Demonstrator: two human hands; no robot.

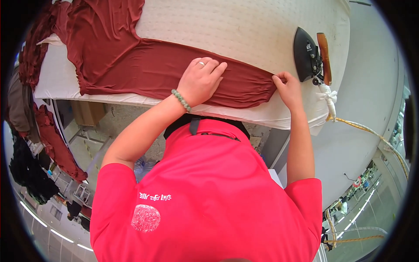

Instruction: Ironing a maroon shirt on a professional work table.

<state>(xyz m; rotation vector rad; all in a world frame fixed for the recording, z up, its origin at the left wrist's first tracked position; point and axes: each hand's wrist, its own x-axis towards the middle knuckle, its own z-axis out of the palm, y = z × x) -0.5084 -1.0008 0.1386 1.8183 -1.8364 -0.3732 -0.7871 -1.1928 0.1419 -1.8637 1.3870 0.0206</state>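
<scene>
A dark red garment [113, 65] lies on the padded white table, one sleeve stretched out toward the right. My left hand [201, 81], with a ring and a green bead bracelet [180, 100], rests on the middle of that sleeve, palm down with the fingers slightly bent. At the sleeve's gathered end, my right hand [287, 87] pinches the upper corner between thumb and forefinger. Just beyond my right hand, a black iron [304, 54] with a brown handle [324, 56] rests on the table.
The ironing table [209, 26] has a white padded cover. From the iron, a cloth-wrapped cord [358, 125] runs off to the right. More dark red cloth [56, 142] hangs at the left beside black garments [30, 170]. Under the table stands a cardboard box [88, 112].
</scene>
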